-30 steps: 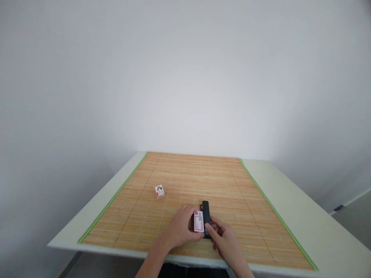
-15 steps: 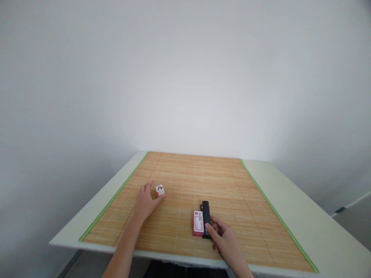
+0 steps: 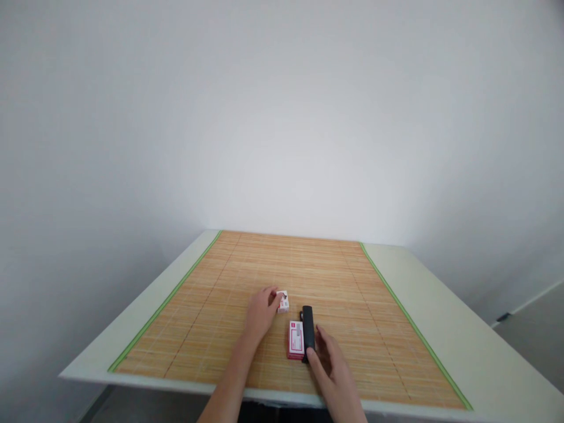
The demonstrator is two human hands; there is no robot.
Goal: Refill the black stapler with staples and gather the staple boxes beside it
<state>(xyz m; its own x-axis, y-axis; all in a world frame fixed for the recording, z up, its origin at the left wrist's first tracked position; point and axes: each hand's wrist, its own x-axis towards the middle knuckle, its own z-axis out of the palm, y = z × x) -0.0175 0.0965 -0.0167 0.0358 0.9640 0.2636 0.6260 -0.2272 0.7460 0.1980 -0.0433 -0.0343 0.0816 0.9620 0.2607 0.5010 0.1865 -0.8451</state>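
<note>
My left hand point(image 3: 261, 313) pinches a small white box with red print point(image 3: 283, 301) just above the bamboo mat point(image 3: 352, 305), near the mat's middle. Flat on the mat, just right of and nearer than that hand, lies a larger white and red box point(image 3: 295, 339). A black stapler-like bar point(image 3: 308, 332) rests against its right side. My right hand point(image 3: 328, 361) lies beside the near end of the black bar, thumb touching it, fingers loosely extended.
The bamboo mat has green edging and covers most of a pale table point(image 3: 445, 329). White walls stand behind and to both sides. The table's near edge point(image 3: 282, 399) runs just under my forearms. Floor shows at the far right point(image 3: 537, 329).
My left hand let go of the larger box, reached left to the small box, took it and carried it right to beside the black bar. The right hand stayed by the bar.
</note>
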